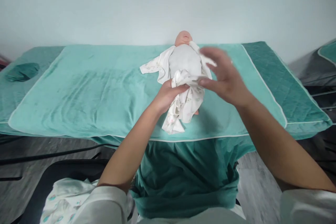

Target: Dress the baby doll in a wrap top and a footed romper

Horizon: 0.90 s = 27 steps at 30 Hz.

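Observation:
A baby doll [184,54] lies on its back on a teal towel [86,91], head toward the wall. It wears an open white printed garment [183,103] spread to both sides. My left hand [168,95] is closed on a bunched part of the garment at the doll's waist. My right hand [223,75] hovers over the doll's right side, slightly blurred, its thumb and fingers touching the upper edge of the same bunched cloth.
The towel covers a teal padded table [265,59] against a pale wall. A dark green folded cloth [22,71] lies at the far left. Another white printed cloth [64,199] rests on a dark seat at lower left. A second table edge shows at right.

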Tool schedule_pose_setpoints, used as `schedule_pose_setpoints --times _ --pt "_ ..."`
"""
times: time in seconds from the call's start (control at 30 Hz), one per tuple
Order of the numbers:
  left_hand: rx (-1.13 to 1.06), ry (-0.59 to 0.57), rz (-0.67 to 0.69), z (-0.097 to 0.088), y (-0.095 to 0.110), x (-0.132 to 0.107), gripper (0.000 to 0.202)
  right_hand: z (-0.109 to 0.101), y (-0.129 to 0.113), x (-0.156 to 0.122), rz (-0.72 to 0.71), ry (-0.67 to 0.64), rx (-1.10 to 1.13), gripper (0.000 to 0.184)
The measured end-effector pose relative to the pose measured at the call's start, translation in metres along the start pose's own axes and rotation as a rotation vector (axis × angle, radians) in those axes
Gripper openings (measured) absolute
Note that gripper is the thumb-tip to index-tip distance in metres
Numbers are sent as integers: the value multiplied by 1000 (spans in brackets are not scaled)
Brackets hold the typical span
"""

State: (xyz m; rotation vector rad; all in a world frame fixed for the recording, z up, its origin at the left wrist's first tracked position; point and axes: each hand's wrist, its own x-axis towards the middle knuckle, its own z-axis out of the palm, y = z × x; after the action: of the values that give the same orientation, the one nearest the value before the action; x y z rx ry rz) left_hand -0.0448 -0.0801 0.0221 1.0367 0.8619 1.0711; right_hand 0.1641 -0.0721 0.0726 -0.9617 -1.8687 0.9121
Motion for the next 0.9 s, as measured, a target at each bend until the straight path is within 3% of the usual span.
schedule_pose_setpoints --times 0.17,0.3,0.37,0.53,0.63,0.7,0.8,0.83,0.9 --pt "189 -59 19 5 22 -5 32 6 20 11 189 -248 178 51" --pt "341 -150 -62 -3 28 -7 25 4 32 9 300 -369 284 45" --pt "364 -205 -105 -7 28 -7 30 3 36 6 341 -312 353 39" --pt "356 -390 -189 -13 18 0 46 7 44 1 342 21 566 33" --pt "144 -246 -89 -11 6 6 48 11 49 -5 367 29 585 38" --pt "-2 -137 -28 -9 -3 10 49 11 53 -14 418 -126 544 42" --pt "-77 -80 -51 -4 -17 12 48 13 60 -29 517 -370 515 41" --pt "-73 -67 -73 -2 -21 13 46 14 63 -32 529 -367 532 40" --pt "-20 -38 -105 1 -27 14 42 16 70 -37 503 -222 582 37"
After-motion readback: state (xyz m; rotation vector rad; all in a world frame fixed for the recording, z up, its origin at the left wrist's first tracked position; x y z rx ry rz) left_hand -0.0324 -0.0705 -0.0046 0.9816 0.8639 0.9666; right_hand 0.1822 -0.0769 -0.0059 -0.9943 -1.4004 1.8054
